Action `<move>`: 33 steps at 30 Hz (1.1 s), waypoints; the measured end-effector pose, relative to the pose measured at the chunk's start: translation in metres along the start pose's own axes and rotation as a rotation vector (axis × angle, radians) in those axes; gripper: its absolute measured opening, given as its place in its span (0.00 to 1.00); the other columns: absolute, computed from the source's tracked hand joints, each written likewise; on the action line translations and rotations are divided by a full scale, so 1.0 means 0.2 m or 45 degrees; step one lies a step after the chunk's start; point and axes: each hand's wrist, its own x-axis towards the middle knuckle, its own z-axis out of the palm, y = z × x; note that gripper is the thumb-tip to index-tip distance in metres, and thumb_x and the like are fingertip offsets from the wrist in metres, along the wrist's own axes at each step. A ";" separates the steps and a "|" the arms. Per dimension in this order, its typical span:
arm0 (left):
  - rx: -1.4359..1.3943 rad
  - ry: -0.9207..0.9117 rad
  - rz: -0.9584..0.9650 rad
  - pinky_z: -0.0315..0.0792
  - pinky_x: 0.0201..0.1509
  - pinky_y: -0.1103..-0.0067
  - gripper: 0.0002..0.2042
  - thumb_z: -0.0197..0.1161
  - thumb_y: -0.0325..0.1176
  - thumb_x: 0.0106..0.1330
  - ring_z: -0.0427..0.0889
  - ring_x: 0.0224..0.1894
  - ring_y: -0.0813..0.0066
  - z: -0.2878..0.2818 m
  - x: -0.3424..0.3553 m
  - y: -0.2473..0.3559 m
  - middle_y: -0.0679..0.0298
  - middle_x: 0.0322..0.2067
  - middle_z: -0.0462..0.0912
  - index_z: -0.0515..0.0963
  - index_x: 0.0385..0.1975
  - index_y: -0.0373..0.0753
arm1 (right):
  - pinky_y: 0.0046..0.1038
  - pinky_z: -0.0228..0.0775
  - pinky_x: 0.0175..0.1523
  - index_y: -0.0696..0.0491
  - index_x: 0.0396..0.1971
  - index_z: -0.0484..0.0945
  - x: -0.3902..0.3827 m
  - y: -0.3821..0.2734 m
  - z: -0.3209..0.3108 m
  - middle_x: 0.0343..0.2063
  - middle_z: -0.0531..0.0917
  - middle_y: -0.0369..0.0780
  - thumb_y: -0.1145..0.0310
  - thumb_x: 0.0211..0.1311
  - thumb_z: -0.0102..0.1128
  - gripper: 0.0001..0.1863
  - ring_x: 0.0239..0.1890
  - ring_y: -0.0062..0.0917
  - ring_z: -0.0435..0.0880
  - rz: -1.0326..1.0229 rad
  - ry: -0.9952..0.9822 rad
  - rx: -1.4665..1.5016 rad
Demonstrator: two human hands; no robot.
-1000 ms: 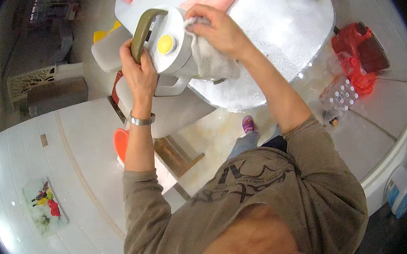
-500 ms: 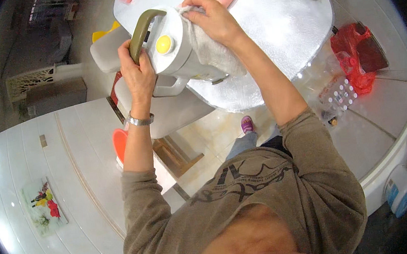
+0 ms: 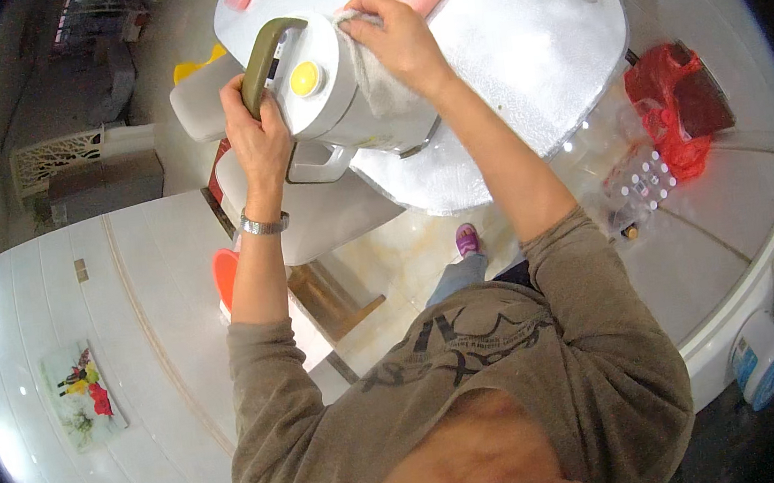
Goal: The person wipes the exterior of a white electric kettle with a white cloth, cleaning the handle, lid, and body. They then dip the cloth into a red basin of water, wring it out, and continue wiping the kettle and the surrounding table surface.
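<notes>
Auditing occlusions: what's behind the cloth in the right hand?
The white jug: its side shows left of and below the cloth in the picture. The stretch of wall directly behind the cloth is covered.

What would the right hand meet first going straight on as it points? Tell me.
Past the cloth in its grip, the right hand would probably meet the white lid first; depth is unclear.

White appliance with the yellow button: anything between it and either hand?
Yes, on the right: the pale cloth lies between the right hand and the side of the white appliance. Nothing visible separates the appliance from the left hand, at its olive handle.
</notes>
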 end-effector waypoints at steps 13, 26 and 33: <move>-0.028 0.010 -0.017 0.70 0.38 0.72 0.12 0.51 0.25 0.59 0.77 0.32 0.61 -0.01 0.00 -0.03 0.52 0.34 0.76 0.66 0.43 0.33 | 0.26 0.66 0.50 0.53 0.47 0.76 0.28 -0.01 0.15 0.42 0.80 0.41 0.71 0.58 0.45 0.17 0.44 0.31 0.77 -0.070 -0.446 -0.208; 0.037 0.088 -0.048 0.69 0.41 0.66 0.12 0.51 0.23 0.56 0.76 0.35 0.52 0.01 0.01 -0.05 0.47 0.34 0.75 0.66 0.41 0.33 | 0.35 0.64 0.50 0.56 0.44 0.74 0.17 0.06 0.12 0.40 0.79 0.49 0.57 0.63 0.38 0.22 0.42 0.43 0.75 -0.096 -0.298 -0.107; 0.059 0.112 -0.015 0.66 0.44 0.65 0.13 0.51 0.23 0.55 0.73 0.39 0.51 0.04 0.00 -0.04 0.48 0.34 0.75 0.67 0.41 0.32 | 0.37 0.60 0.53 0.56 0.49 0.73 -0.20 0.05 0.09 0.40 0.78 0.43 0.68 0.59 0.50 0.17 0.47 0.37 0.69 -0.450 0.170 -0.477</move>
